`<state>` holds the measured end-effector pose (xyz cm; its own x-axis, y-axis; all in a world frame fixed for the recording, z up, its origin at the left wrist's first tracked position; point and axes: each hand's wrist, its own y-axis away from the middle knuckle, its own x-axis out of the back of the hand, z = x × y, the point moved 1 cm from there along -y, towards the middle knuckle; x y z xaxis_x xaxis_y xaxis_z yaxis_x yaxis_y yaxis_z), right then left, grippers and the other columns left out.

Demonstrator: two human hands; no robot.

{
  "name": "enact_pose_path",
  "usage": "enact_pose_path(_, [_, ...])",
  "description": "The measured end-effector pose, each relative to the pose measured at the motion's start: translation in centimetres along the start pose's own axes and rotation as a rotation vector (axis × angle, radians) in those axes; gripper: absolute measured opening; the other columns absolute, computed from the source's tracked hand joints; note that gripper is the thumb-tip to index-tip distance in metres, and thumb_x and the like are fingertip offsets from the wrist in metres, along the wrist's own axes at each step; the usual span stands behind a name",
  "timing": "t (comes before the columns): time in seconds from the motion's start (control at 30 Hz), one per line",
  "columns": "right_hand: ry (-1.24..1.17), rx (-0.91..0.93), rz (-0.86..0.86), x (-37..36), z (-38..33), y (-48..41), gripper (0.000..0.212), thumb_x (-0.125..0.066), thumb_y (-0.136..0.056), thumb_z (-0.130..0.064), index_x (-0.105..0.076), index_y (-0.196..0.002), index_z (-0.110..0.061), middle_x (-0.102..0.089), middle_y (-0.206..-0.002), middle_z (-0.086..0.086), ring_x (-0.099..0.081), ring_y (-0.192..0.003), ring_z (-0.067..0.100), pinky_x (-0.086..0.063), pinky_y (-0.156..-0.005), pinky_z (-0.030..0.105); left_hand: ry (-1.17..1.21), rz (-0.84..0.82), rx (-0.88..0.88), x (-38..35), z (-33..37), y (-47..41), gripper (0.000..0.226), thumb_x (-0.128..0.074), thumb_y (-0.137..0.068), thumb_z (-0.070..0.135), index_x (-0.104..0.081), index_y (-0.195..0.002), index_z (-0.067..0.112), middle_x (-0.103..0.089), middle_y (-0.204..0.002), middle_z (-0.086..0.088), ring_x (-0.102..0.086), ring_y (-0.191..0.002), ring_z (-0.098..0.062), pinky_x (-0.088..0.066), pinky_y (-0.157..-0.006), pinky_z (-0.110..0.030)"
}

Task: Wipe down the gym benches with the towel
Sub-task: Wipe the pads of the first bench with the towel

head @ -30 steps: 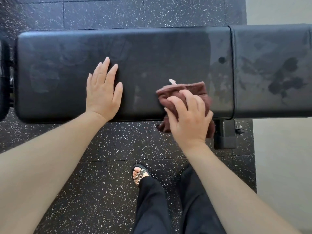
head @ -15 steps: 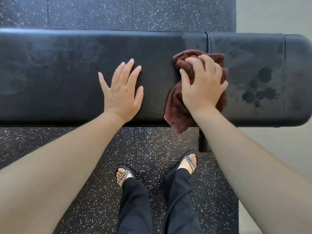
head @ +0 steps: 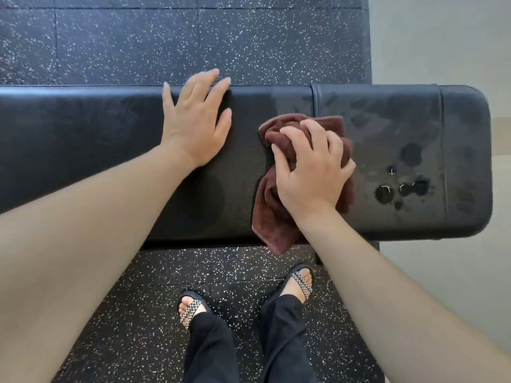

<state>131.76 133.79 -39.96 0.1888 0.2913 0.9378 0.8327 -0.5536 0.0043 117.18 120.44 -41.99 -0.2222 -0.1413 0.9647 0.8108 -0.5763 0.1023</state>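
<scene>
A black padded gym bench runs across the view, with a seam splitting off its right pad. Dark wet spots mark the right pad. A crumpled maroon towel lies on the bench next to the seam, one corner hanging over the near edge. My right hand grips the towel from above with curled fingers. My left hand rests flat on the long pad to the left, fingers spread and reaching the far edge.
Black speckled rubber floor tiles lie beyond and beneath the bench. A pale smooth floor begins at the right. My sandalled feet stand close to the bench's near edge.
My right hand has dragged the towel from the far side of the bench back toward the near edge. My left hand has shifted farther across the pad. The view has moved right along the bench.
</scene>
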Motion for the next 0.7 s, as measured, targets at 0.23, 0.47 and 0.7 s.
enact_pose_path(0.23, [0.021,-0.006,-0.015,-0.6,-0.9,-6.2,0.029,-0.048,-0.091,-0.047,-0.057,-0.117,-0.037,-0.047,-0.136,-0.009,-0.039,-0.125,0.022,-0.03,-0.092,0.05,0.011,0.029,0.045,-0.5,-0.1,-1.8,0.043,-0.032,-0.09,0.041,-0.049,-0.127,0.027,-0.056,-0.124,0.004,-0.045,-0.12,-0.019,-0.018,-0.108,-0.05])
enact_pose_path(0.47, [0.012,0.045,-0.029,0.0,-0.1,-4.8,0.026,-0.059,-0.088,-0.04,-0.061,-0.112,-0.032,-0.053,-0.131,-0.002,-0.045,-0.121,0.026,-0.037,-0.085,0.054,-0.012,-0.026,0.058,0.2,0.1,-2.2,0.041,-0.036,-0.088,0.039,-0.05,-0.124,0.028,-0.057,-0.119,0.005,-0.048,-0.115,-0.019,-0.022,-0.106,-0.048])
enact_pose_path(0.7, [0.001,0.005,-0.046,-0.6,-2.3,-8.9,0.023,-0.058,-0.088,-0.042,-0.063,-0.109,-0.033,-0.055,-0.129,-0.005,-0.046,-0.12,0.025,-0.033,-0.089,0.054,-0.014,-0.055,0.064,0.3,0.1,-2.4,0.044,-0.036,-0.086,0.039,-0.052,-0.124,0.025,-0.058,-0.12,0.003,-0.05,-0.114,-0.021,-0.024,-0.104,-0.048])
